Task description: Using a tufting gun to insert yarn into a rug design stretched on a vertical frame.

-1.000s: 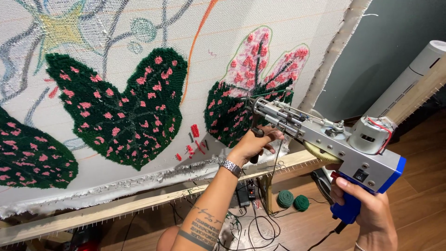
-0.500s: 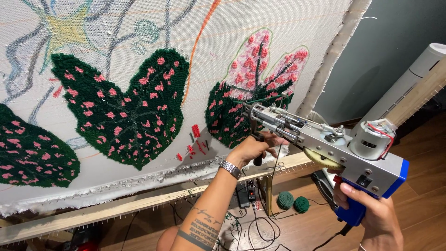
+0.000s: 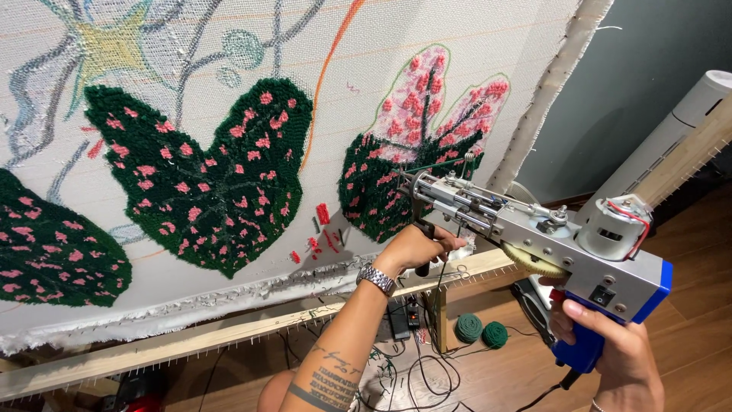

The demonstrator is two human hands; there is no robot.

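since earlier frame, tufting gun (image 3: 526, 229) barely shifted, nose still at right leaf (image 3: 415, 164).

head view: left hand (image 3: 415, 248) wrapped tight round front grip; right hand (image 3: 618, 358) closed round blue handle. judgement: keep nose square, pressed firm on cloth (image 3: 457, 38), travel steady. leaf lower half dark green, top pink, partly filled.

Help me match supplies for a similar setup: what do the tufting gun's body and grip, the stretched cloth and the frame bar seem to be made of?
Tufting gun: body looks like bare brushed metal, grey and dully shiny; the grip in the right hand looks like glossy blue plastic. Stretched cloth: pale woven fabric, its grid weave visible. Frame bar: unfinished light wood, with visible grain.
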